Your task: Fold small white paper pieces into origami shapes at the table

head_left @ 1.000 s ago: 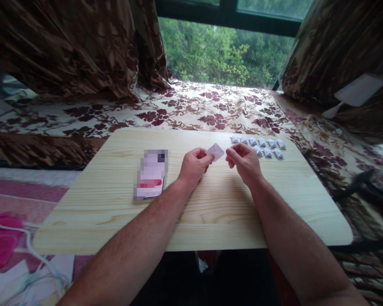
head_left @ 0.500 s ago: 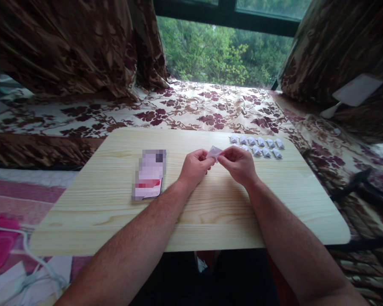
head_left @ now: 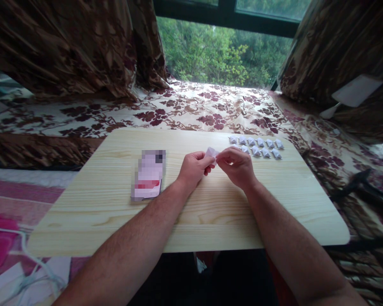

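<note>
A small piece of pale lilac paper (head_left: 211, 152) is pinched between both my hands above the middle of a light wooden table (head_left: 191, 212). My left hand (head_left: 194, 168) grips its left side with closed fingers. From the right, my right hand (head_left: 236, 167) pinches the same piece, and the fingertips of the two hands nearly touch. Most of the paper is hidden by my fingers.
Several small folded paper shapes (head_left: 257, 146) lie in two rows at the table's far right. A pink blurred flat pack (head_left: 148, 174) lies left of my hands. Floral cloth (head_left: 191, 106) covers the surface beyond, with curtains and a window behind. A white cable (head_left: 35, 272) lies at lower left.
My right hand has moved left and closed onto the paper that only my left hand held before. The paper now shows smaller, mostly covered by fingers.
</note>
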